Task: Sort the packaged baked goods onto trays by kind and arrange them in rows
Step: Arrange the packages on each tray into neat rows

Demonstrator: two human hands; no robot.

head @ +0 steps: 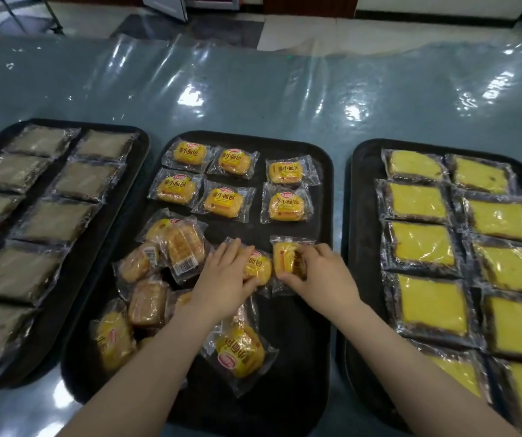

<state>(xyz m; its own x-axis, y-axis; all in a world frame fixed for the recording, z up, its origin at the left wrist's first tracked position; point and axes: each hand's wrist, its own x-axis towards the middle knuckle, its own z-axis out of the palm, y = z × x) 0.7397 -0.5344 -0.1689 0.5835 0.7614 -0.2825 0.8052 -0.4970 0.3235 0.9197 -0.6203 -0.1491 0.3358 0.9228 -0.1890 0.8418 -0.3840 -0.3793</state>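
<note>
Three black trays lie side by side. The middle tray (pixel 322 310) holds small yellow wrapped buns: two neat rows of three at the far end (pixel 228 181) and a loose heap (pixel 162 269) at its left. My left hand (pixel 221 279) grips one bun packet (pixel 258 266) in the third row's middle. My right hand (pixel 319 272) pinches another bun packet (pixel 284 257) just to its right. A further bun (pixel 240 351) lies upside down near my left forearm.
The left tray (pixel 121 209) carries brown cake slices (pixel 54 220) in two columns. The right tray (pixel 363 216) carries yellow cake slices (pixel 420 244) in two columns. All stand on a blue table (pixel 253 89) under glossy clear plastic.
</note>
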